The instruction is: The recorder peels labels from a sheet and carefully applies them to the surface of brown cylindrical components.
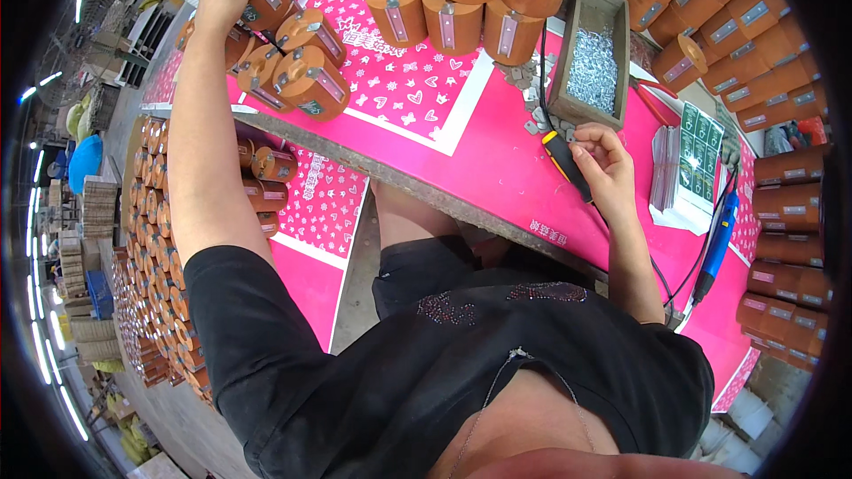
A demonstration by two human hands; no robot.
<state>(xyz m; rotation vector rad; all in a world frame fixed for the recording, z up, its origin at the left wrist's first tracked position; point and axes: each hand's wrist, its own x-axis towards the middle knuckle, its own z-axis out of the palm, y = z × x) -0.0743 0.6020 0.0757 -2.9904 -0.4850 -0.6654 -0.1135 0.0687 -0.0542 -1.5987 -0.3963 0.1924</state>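
Observation:
My left hand (224,5) reaches to the far left of the pink-covered table, its fingers closed round the edge of a brown wooden cylinder (269,7). Beside it stand several more wooden cylinders (311,82), each with a metal strip down its side. My right hand (605,167) is in a pinch, thumb and forefinger together on a small grey metal plate (572,136). Just left of that hand lies a black and yellow electric screwdriver (566,165) with a cable. Loose metal plates (530,93) are scattered beyond it.
A wooden box (561,80) full of small screws stands behind my right hand. Red-handled pliers (655,99), a stack of green label sheets (701,146) and a blue electric screwdriver (717,248) lie to the right. Stacked cylinders (728,9) fill the far right; more (160,239) stand at the left.

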